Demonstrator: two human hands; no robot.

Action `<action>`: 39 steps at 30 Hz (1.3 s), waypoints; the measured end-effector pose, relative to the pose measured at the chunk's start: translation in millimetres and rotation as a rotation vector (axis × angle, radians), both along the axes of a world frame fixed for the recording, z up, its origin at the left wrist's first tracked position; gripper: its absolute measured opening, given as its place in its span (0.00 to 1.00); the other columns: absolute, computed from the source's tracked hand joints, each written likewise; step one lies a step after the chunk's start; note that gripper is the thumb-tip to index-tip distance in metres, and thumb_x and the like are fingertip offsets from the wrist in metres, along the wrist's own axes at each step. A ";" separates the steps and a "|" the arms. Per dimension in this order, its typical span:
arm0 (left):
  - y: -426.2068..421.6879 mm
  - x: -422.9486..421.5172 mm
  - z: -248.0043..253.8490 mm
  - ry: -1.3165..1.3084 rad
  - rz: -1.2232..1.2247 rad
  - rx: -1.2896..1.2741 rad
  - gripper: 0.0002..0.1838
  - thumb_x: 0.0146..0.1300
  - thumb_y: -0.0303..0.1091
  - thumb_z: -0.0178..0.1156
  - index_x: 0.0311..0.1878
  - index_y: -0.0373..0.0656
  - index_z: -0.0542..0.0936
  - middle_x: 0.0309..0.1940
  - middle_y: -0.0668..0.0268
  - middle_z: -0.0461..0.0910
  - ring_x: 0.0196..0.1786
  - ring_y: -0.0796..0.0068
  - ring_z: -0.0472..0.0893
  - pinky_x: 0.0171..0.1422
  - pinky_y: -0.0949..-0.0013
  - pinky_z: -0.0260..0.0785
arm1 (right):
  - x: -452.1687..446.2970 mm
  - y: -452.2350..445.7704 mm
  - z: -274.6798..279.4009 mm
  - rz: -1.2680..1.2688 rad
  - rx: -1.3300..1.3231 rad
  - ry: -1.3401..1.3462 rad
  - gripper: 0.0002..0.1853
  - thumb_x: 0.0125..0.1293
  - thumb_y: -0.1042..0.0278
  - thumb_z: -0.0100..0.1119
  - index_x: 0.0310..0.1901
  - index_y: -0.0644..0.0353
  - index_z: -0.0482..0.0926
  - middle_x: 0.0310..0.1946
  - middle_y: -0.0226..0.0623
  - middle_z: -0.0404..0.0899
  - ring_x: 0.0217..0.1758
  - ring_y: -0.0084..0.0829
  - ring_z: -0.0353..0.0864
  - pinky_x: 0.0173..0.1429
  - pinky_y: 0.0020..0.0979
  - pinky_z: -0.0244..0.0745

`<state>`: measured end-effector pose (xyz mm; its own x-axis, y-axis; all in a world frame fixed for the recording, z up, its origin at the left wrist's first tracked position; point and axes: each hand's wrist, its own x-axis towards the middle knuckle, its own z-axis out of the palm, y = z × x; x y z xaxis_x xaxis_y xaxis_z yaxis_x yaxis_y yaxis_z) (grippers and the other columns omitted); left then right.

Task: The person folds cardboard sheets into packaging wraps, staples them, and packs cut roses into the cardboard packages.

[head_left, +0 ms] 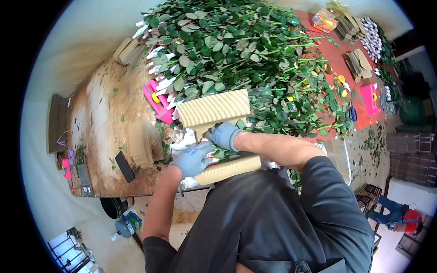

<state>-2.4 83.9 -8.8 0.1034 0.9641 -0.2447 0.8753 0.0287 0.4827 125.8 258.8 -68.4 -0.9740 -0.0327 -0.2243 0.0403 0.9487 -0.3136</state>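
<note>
A sheet of corrugated cardboard (214, 109) lies folded open in front of me, its near flap (230, 169) against my body. Green leafy stems (226, 154) lie between the two flaps. My left hand (193, 159), in a grey glove, is at the left end of the stems with its fingers curled over them, close to some pale tips. My right hand (223, 135), gloved alike, rests beside the far flap with bent fingers closed. What lies under the fingers of both hands is hidden.
A large heap of leafy stems (236, 50) covers the table's far side. A pink tape dispenser (157, 102) stands left of it, another pink one (369, 99) at right. Folded cardboard (142, 143) and a phone (124, 167) lie left. Scissors (353, 113) lie right.
</note>
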 end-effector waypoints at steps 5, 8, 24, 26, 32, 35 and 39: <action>6.7 15.6 -4.3 0.064 0.026 -0.106 0.27 0.70 0.44 0.59 0.70 0.46 0.75 0.69 0.52 0.75 0.61 0.46 0.80 0.66 0.48 0.72 | 8.9 4.0 -1.9 -0.075 -0.045 0.025 0.14 0.70 0.63 0.56 0.55 0.51 0.83 0.50 0.43 0.87 0.52 0.47 0.89 0.52 0.47 0.82; 7.7 12.7 -3.7 0.038 -0.023 -0.192 0.28 0.70 0.40 0.56 0.71 0.42 0.72 0.77 0.54 0.66 0.66 0.47 0.78 0.69 0.50 0.72 | 28.4 7.9 0.0 -0.097 -0.072 0.228 0.12 0.70 0.64 0.56 0.50 0.52 0.85 0.49 0.42 0.85 0.51 0.45 0.88 0.51 0.46 0.82; 11.7 11.8 -0.3 0.027 0.007 -0.377 0.33 0.73 0.41 0.49 0.80 0.46 0.63 0.85 0.58 0.50 0.72 0.49 0.75 0.77 0.55 0.66 | 128.1 56.1 33.4 -0.481 0.473 -0.050 0.11 0.71 0.64 0.53 0.48 0.51 0.84 0.47 0.39 0.81 0.53 0.40 0.81 0.50 0.43 0.75; 9.3 12.8 -7.5 0.001 0.039 -0.352 0.33 0.74 0.43 0.51 0.79 0.45 0.64 0.84 0.56 0.54 0.71 0.49 0.75 0.76 0.53 0.67 | 126.3 62.1 35.1 -0.457 0.474 -0.071 0.11 0.71 0.64 0.53 0.49 0.51 0.84 0.49 0.40 0.81 0.54 0.41 0.81 0.52 0.43 0.76; 16.5 16.3 12.4 0.019 0.056 -0.400 0.34 0.75 0.54 0.53 0.78 0.49 0.64 0.80 0.57 0.62 0.68 0.46 0.78 0.71 0.50 0.71 | 109.5 112.3 109.6 -0.410 0.178 -0.220 0.14 0.65 0.67 0.59 0.51 0.57 0.84 0.40 0.49 0.88 0.45 0.49 0.89 0.51 0.46 0.84; 8.3 16.2 -2.0 -0.005 0.073 -0.346 0.34 0.75 0.57 0.52 0.78 0.51 0.65 0.79 0.57 0.64 0.64 0.43 0.80 0.68 0.47 0.72 | 84.4 131.5 170.6 -0.451 0.107 0.430 0.07 0.70 0.67 0.56 0.44 0.57 0.80 0.38 0.46 0.81 0.43 0.51 0.84 0.48 0.49 0.80; 7.6 14.9 -10.0 0.040 0.019 -0.341 0.32 0.76 0.57 0.51 0.77 0.50 0.67 0.81 0.60 0.61 0.65 0.46 0.80 0.68 0.48 0.72 | 21.2 156.9 177.8 -0.326 0.116 0.619 0.12 0.68 0.69 0.57 0.52 0.56 0.79 0.44 0.43 0.81 0.51 0.48 0.82 0.53 0.44 0.78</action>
